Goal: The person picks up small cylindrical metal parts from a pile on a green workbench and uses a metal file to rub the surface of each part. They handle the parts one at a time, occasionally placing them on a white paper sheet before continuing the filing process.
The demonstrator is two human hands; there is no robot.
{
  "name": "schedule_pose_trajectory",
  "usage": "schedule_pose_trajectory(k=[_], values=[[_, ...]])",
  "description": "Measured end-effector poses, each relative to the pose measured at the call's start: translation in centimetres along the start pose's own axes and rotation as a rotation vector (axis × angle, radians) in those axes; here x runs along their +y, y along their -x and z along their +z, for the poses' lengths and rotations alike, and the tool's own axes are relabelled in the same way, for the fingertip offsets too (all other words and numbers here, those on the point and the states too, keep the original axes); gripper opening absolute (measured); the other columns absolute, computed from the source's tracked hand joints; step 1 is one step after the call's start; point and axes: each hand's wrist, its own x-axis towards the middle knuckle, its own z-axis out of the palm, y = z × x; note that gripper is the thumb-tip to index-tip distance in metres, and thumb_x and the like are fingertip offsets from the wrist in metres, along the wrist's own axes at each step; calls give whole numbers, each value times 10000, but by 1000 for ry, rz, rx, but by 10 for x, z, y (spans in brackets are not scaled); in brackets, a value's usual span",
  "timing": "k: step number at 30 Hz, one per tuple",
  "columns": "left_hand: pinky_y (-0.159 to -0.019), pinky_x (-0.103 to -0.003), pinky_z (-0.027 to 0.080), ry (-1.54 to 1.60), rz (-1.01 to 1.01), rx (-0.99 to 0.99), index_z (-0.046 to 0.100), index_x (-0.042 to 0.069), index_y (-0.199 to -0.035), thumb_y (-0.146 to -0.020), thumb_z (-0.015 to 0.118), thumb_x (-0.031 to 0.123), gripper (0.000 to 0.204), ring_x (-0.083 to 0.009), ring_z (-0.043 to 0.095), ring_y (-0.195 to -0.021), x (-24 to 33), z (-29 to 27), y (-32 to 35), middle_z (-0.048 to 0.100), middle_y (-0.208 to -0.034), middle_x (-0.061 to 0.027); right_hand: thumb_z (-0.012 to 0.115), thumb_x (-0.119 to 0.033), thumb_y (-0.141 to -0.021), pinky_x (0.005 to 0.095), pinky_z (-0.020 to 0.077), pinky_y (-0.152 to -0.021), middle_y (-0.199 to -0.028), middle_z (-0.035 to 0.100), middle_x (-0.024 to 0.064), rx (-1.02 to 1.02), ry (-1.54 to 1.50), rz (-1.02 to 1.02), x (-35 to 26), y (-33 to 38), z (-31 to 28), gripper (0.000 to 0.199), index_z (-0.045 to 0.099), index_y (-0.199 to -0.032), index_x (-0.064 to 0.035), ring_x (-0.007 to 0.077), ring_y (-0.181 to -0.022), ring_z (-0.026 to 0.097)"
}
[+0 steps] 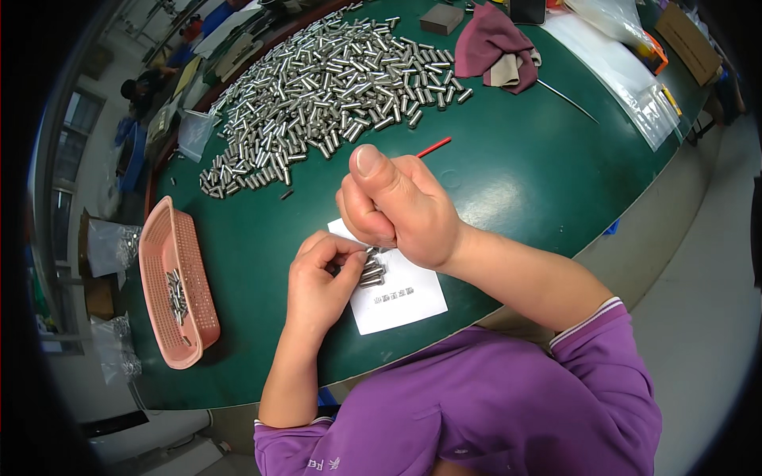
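A white paper sheet (405,311) lies on the green table near me, with a few short metal pins (371,274) in a small bunch on it. My left hand (319,278) is at the sheet's left edge, thumb and fingers curled together against the pins. Raised over the far part of the sheet, my right hand (401,208) makes a fist with the thumb on top. Whatever its curled fingers hold, if anything, is hidden. A large heap of shiny metal pins (325,99) spreads beyond both hands.
At the left stands a pink plastic basket (208,274) with some pins (176,295) inside. A red stick (434,147) lies beyond my right hand. Farther off are a maroon cloth (488,44), a thin metal rod (568,100), a grey block (441,19) and clear plastic bags (623,75).
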Motion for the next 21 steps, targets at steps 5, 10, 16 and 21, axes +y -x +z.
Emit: schedule_pose_trajectory(k=[5,10,16,21], values=[[-601,-276,461,12,4,8,688,26,-819,-796,714,22,34,-142,573,-681,-3,1,0,570,-754,-40,294,-511,-1062,250,264,-442,-499,380,0,22,-2,-13,-1,1,2,672,372,-528,-111,83,-474,329],[-601,-277,460,2,-27,1,687,24,-812,-795,715,24,33,-146,574,-682,-1,1,0,572,-754,-42,286,-508,-1064,249,265,-446,-491,374,2,53,-14,6,-1,-1,3,672,368,-528,-111,85,-474,330],[-615,-290,467,-14,12,-6,682,16,-805,-792,712,16,32,-163,575,-691,0,1,-1,579,-753,-51,292,-509,-1063,252,259,-449,-510,375,1,49,-13,21,1,-2,2,662,362,-541,-107,86,-478,316],[-626,-295,469,-10,39,13,681,14,-802,-791,708,10,29,-171,573,-694,-3,3,-2,579,-747,-57,319,-506,-1060,257,246,-448,-531,366,-4,119,53,9,10,-5,9,644,355,-555,-108,83,-482,295]])
